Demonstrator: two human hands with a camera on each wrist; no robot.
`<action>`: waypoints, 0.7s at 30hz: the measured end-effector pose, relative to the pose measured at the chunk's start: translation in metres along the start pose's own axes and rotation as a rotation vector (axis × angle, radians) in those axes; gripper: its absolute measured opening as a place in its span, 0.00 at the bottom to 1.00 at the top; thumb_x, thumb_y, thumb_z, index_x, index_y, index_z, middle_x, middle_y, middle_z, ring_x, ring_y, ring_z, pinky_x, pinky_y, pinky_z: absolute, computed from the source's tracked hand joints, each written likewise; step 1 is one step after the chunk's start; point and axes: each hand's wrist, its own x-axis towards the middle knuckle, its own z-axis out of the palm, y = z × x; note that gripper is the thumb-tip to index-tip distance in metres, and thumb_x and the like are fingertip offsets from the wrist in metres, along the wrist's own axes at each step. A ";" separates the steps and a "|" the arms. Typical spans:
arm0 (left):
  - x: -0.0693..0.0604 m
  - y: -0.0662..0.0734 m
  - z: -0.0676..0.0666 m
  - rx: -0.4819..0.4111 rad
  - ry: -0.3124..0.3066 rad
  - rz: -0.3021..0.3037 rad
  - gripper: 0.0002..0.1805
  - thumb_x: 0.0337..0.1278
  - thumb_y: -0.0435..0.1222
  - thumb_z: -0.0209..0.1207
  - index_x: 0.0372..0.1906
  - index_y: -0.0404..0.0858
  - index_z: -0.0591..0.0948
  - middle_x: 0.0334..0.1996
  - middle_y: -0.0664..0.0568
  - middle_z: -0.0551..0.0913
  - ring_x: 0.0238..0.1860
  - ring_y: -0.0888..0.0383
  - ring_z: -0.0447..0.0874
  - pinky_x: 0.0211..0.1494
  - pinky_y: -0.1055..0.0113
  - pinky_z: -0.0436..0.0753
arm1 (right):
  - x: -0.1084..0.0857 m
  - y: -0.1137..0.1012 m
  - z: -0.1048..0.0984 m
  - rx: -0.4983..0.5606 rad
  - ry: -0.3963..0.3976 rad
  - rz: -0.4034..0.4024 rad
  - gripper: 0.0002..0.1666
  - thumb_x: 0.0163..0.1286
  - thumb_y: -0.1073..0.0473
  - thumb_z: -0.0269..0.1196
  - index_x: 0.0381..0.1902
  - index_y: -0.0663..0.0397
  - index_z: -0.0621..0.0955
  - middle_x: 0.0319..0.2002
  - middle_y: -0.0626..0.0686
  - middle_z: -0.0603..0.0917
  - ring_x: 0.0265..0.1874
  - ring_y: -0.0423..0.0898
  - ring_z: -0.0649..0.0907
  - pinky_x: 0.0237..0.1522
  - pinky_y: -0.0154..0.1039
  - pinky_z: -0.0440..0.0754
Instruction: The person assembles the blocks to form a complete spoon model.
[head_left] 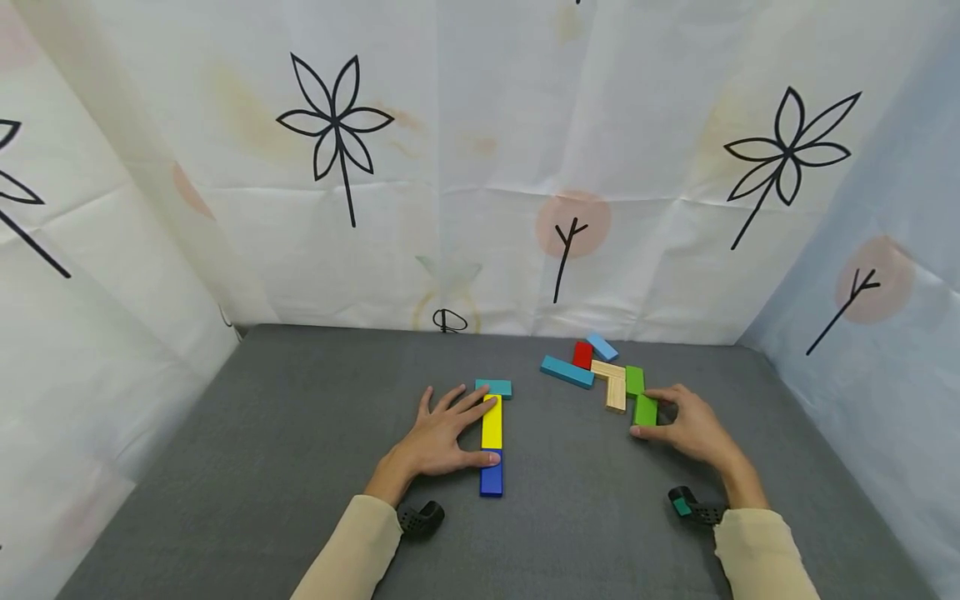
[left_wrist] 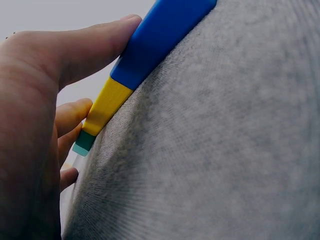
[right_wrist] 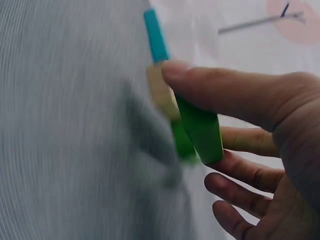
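Pinching nearer green block (head_left: 645, 411) with right hand (head_left: 696, 429), beside farther green block (head_left: 634, 381) on desk (head_left: 570, 508); touching blue block (head_left: 492, 482) with outspread fingers of left hand (head_left: 435, 440). Could jostle farther green block by dragging sideways.

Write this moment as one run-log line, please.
left hand: spread, touches yellow block and dark-blue block | right hand: pinches nearer green block | teal block: across yellow block's far end

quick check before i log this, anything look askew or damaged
No damage shows. A light blue block and a longer blue block lie slanted ahead and left of the right hand; they look askew against the yellow block and dark blue block lined up at the left hand.
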 end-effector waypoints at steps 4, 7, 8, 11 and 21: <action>0.000 0.001 -0.001 0.003 -0.002 0.000 0.49 0.57 0.70 0.57 0.81 0.56 0.59 0.81 0.62 0.51 0.81 0.47 0.45 0.73 0.31 0.30 | 0.000 -0.024 0.004 0.047 0.022 -0.073 0.43 0.53 0.46 0.80 0.60 0.66 0.81 0.48 0.61 0.79 0.48 0.60 0.80 0.45 0.58 0.81; 0.000 0.001 -0.001 0.008 -0.002 0.000 0.49 0.57 0.70 0.57 0.81 0.56 0.59 0.81 0.62 0.51 0.80 0.46 0.46 0.73 0.31 0.30 | 0.001 -0.042 0.012 0.099 0.001 -0.151 0.41 0.53 0.45 0.81 0.59 0.62 0.82 0.47 0.56 0.80 0.48 0.58 0.80 0.47 0.56 0.82; -0.001 0.001 -0.001 0.010 -0.001 0.000 0.49 0.57 0.70 0.57 0.81 0.56 0.59 0.81 0.62 0.51 0.80 0.46 0.46 0.73 0.30 0.30 | 0.001 -0.048 0.015 0.116 -0.013 -0.176 0.40 0.53 0.45 0.81 0.59 0.61 0.82 0.48 0.55 0.80 0.48 0.58 0.80 0.47 0.56 0.82; -0.001 0.002 -0.001 0.012 0.000 -0.001 0.49 0.57 0.70 0.57 0.81 0.56 0.59 0.81 0.62 0.51 0.80 0.46 0.46 0.73 0.30 0.30 | -0.001 -0.065 0.027 0.159 -0.059 -0.243 0.40 0.53 0.44 0.81 0.59 0.58 0.83 0.48 0.50 0.81 0.49 0.56 0.80 0.49 0.57 0.82; 0.000 0.001 0.000 0.016 0.006 -0.003 0.49 0.58 0.70 0.56 0.81 0.56 0.59 0.81 0.61 0.51 0.81 0.46 0.45 0.73 0.31 0.30 | -0.017 -0.126 0.063 0.243 -0.250 -0.443 0.37 0.54 0.37 0.78 0.57 0.49 0.85 0.43 0.38 0.77 0.42 0.48 0.79 0.44 0.46 0.80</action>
